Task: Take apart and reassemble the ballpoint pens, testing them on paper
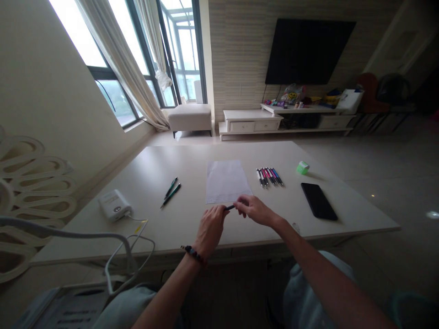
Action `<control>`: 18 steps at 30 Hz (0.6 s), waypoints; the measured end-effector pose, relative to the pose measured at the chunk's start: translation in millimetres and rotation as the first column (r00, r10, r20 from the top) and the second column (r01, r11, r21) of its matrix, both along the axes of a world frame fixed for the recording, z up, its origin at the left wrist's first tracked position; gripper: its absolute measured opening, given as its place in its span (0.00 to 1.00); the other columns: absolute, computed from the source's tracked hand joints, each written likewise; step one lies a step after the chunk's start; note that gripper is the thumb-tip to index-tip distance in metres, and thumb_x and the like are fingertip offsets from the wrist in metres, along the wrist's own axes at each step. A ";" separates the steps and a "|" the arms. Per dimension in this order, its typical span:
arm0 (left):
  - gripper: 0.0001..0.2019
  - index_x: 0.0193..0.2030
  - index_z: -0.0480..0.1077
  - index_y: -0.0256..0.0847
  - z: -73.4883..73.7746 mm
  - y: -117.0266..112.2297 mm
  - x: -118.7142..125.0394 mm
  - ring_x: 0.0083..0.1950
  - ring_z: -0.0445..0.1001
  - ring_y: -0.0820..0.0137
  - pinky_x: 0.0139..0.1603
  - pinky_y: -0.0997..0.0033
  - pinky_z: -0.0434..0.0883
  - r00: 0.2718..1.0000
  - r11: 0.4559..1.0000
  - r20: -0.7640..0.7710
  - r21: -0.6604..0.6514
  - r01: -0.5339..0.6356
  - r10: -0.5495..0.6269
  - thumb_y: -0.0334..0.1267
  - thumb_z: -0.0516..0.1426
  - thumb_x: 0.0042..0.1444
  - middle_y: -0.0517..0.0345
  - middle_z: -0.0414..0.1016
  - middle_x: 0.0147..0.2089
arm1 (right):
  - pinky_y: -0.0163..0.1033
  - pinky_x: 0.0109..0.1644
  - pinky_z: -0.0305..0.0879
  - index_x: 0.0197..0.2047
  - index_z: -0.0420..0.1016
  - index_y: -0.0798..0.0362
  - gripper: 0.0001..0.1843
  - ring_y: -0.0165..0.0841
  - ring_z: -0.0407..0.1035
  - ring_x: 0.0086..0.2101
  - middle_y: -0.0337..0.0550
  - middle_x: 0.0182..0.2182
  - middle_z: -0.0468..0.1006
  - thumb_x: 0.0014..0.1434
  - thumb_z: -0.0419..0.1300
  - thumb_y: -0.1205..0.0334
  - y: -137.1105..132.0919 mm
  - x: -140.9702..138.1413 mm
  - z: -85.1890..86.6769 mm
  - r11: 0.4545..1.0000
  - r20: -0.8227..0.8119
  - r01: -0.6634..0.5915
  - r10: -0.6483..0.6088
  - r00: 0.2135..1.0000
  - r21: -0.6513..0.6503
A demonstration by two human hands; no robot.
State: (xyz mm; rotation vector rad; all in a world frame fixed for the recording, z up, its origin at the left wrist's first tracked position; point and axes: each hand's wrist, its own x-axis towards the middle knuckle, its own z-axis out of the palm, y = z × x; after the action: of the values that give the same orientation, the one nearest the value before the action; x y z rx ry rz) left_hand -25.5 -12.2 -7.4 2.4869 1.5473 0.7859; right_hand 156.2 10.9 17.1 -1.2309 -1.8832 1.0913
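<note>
Two bare hands, left hand [210, 230] and right hand [255, 210], closed on a slim black pen [229, 208] over the pale rectangular counter [144, 183], just below a white paper sheet [224, 182]; pen seems pinched by both, partly hidden.

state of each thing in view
left hand, touching pen
right hand, pinching pen
pen, held between both hands
sheet of paper, lying flat
row of pens, side by side
two pens, lying together
phone, lying flat, screen dark
power bank, cable plugged in
tv, screen dark
drawers, shut
</note>
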 end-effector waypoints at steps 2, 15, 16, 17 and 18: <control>0.06 0.39 0.66 0.41 0.4 0.2 -0.4 0.39 0.71 0.67 0.41 0.66 0.64 1.000 1.000 0.003 0.010 0.020 -0.020 0.37 0.49 0.63 0.56 0.75 0.38 | 0.32 0.26 0.58 0.17 0.65 0.54 0.29 0.26 0.61 0.17 0.37 0.13 0.66 0.61 0.47 0.43 0.5 0.0 -1.4 1.000 0.012 0.026 -0.026 1.000 0.005; 0.06 0.40 0.66 0.41 -3.3 2.0 -4.3 0.40 0.72 0.66 0.42 0.65 0.66 0.999 1.000 0.025 0.011 0.030 -0.030 0.37 0.49 0.63 0.56 0.75 0.38 | 0.31 0.24 0.57 0.20 0.66 0.55 0.25 0.25 0.61 0.18 0.37 0.15 0.68 0.60 0.50 0.45 0.6 -2.0 -2.3 0.999 -0.044 -0.002 0.000 0.999 -0.044; 0.06 0.40 0.66 0.41 -3.7 2.0 -4.1 0.40 0.72 0.66 0.42 0.65 0.66 0.999 0.999 0.028 0.011 0.030 -0.030 0.37 0.49 0.63 0.56 0.75 0.38 | 0.31 0.24 0.57 0.21 0.66 0.55 0.24 0.25 0.62 0.18 0.37 0.16 0.68 0.60 0.50 0.45 0.8 -1.4 -1.7 0.999 -0.041 -0.007 0.005 0.999 -0.036; 0.06 0.40 0.66 0.41 -4.0 1.9 -3.9 0.39 0.72 0.66 0.42 0.65 0.66 0.999 0.999 0.029 0.013 0.034 -0.034 0.38 0.49 0.63 0.56 0.75 0.38 | 0.31 0.25 0.57 0.20 0.65 0.55 0.25 0.26 0.61 0.18 0.37 0.15 0.67 0.60 0.50 0.45 0.8 -0.8 -1.1 1.000 -0.032 0.004 -0.004 0.999 -0.028; 0.06 0.40 0.66 0.41 -4.2 1.7 -3.5 0.39 0.72 0.66 0.41 0.65 0.66 0.999 0.999 0.028 0.016 0.043 -0.043 0.38 0.49 0.63 0.56 0.75 0.38 | 0.32 0.25 0.58 0.18 0.64 0.54 0.27 0.25 0.60 0.17 0.36 0.13 0.65 0.61 0.48 0.45 0.7 -0.3 -0.5 1.000 -0.013 0.010 -0.010 1.000 -0.027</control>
State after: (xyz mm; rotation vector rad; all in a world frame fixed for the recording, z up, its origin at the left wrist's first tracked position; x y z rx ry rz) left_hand -29.0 -10.5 -11.6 2.4997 1.4790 0.8256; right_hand 155.9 11.7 16.6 -1.2436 -1.8560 1.1201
